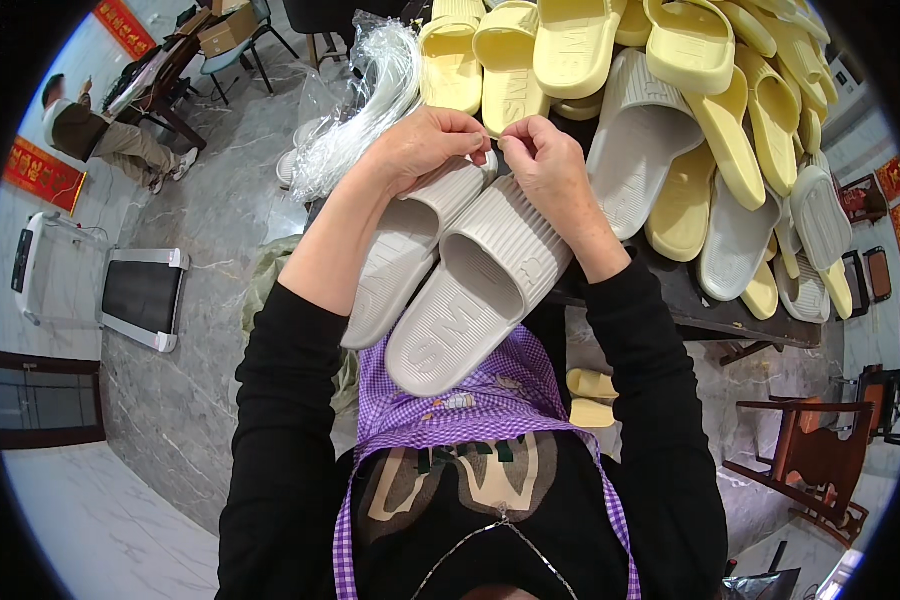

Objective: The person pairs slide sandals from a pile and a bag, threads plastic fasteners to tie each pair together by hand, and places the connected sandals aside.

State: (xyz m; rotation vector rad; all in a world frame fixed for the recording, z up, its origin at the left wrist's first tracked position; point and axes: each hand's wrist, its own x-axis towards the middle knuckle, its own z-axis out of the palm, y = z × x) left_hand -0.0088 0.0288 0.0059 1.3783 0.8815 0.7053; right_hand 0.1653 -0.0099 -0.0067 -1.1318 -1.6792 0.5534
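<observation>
A pair of light grey slide sandals (460, 300) lies side by side at the table's near edge, toes away from me, heels over my purple checked apron (450, 415). Just beyond their toe ends, my left hand (420, 150) is closed in a pinch. Close to its right, my right hand (548, 170) pinches too, thumb against forefinger. Between the fingertips shows a tiny pale bit, too small to name. Yellow slides (505, 70) stand right behind my hands. A larger grey slide (645, 140) rests right of my right hand.
A heap of yellow and grey slides (770, 110) covers the table's right side. Clear plastic bags (370, 110) lie at the left. A wooden chair (810, 455) stands at right, a treadmill (142, 295) at left. Another person (105, 130) sits at a far-left table.
</observation>
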